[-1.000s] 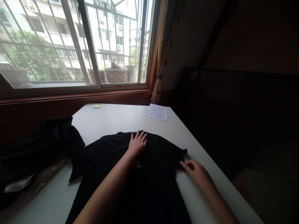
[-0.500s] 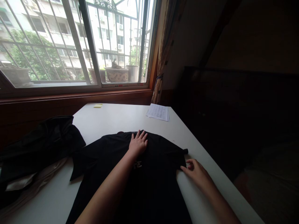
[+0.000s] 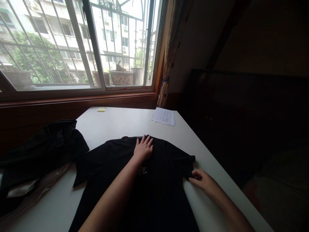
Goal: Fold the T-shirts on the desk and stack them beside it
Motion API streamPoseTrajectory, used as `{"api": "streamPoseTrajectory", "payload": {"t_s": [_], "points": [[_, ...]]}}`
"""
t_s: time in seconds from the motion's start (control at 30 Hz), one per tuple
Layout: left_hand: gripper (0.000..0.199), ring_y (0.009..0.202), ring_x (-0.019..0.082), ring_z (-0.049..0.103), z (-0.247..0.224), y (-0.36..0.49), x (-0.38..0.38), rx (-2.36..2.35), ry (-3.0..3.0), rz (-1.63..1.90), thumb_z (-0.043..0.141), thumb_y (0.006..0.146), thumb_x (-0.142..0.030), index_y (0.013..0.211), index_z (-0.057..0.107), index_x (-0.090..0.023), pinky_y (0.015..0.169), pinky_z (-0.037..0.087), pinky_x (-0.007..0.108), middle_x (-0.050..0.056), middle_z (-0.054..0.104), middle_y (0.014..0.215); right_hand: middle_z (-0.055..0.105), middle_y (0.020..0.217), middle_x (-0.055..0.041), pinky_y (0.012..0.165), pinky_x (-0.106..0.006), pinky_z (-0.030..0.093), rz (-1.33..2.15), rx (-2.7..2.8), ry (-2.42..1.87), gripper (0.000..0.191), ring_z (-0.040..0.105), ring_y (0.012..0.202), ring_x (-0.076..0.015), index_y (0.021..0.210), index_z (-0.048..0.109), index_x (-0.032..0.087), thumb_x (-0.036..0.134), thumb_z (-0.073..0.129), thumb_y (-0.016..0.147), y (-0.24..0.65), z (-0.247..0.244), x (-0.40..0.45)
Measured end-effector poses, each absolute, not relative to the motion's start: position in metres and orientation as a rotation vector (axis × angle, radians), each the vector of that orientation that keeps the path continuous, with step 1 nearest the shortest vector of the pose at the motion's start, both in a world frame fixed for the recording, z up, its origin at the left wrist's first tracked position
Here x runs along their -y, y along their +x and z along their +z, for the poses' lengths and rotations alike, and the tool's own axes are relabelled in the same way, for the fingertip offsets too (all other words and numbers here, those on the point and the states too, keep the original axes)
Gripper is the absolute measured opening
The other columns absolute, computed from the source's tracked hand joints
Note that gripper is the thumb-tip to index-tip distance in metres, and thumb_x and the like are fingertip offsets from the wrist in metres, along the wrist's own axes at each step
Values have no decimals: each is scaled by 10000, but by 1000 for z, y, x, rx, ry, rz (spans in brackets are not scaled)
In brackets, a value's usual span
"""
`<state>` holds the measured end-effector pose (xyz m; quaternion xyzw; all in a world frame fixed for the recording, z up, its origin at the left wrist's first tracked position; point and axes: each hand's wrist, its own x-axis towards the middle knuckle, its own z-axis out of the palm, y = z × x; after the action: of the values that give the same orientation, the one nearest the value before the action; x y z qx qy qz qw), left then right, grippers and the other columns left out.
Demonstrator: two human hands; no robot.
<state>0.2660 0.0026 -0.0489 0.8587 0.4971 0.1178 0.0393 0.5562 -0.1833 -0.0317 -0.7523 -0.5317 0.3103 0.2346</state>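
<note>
A black T-shirt [image 3: 156, 193] with a small pale print lies spread on the white table [image 3: 116, 122], its collar toward the window. My left hand [image 3: 143, 149] rests flat on the shirt just below the collar, fingers spread. At the right sleeve, my right hand [image 3: 201, 179] has its thumb and curled fingers at the sleeve's hem, pinching its edge. The left sleeve lies out to the side, near a heap of dark clothes.
Dark and brownish clothes [image 3: 43, 151] are heaped on the table's left. Papers [image 3: 164, 116] lie at the far right corner, a yellow note [image 3: 101, 110] at the far left. Beyond the table are a barred window and a tied curtain [image 3: 164, 87].
My right hand has moved slightly down and toward me at the right sleeve, and its fingers have closed more. The sleeve's hem has shifted a little. My left hand stays on the shirt.
</note>
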Motion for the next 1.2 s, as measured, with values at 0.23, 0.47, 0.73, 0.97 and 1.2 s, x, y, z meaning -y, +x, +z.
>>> {"api": "streamPoseTrajectory", "payload": {"t_s": [0.23, 0.47, 0.73, 0.97, 1.2], "points": [[569, 1556, 298, 104, -49, 266, -2, -1519, 2658, 376, 251, 1034, -457, 1569, 345, -286, 1214, 180, 620, -8, 265, 1662, 609, 839, 2, 556, -263, 418, 1205, 1314, -1850, 369, 570, 641, -150, 966, 545, 241, 559, 621, 795, 546, -11, 195], [578, 1556, 305, 104, -51, 266, -2, -1522, 2670, 371, 245, 1033, -461, 1571, 341, -272, 1209, 185, 631, -5, 262, 1663, 564, 742, 60, 488, -236, 357, 1210, 1188, -1805, 628, 525, 519, -123, 1282, 441, 276, 528, 641, 743, 536, -17, 196], [577, 1558, 300, 91, -51, 266, -4, -1519, 2646, 348, 253, 1027, -472, 1571, 339, -300, 1214, 171, 632, -17, 255, 1664, 687, 742, -36, 627, -318, 491, 1027, 1498, -1932, 359, 616, 670, -211, 916, 754, 236, 540, 597, 810, 559, -10, 194], [577, 1559, 306, 75, -49, 266, -4, -1506, 2627, 346, 266, 1024, -467, 1576, 324, -310, 1213, 156, 643, -13, 245, 1669, 695, 1216, -90, 1029, -407, 485, 333, 1654, -1823, 412, 621, 1159, -269, 1137, 714, 256, 476, 416, 957, 535, -13, 172], [591, 1560, 300, 69, -50, 266, -4, -1499, 2642, 352, 275, 1022, -517, 1568, 344, -300, 1211, 160, 643, -11, 240, 1669, 434, 1573, -113, 1191, -495, 322, 226, 2002, -2068, 554, 384, 1454, -287, 1453, 519, 178, 422, 347, 986, 535, -46, 140]]}}
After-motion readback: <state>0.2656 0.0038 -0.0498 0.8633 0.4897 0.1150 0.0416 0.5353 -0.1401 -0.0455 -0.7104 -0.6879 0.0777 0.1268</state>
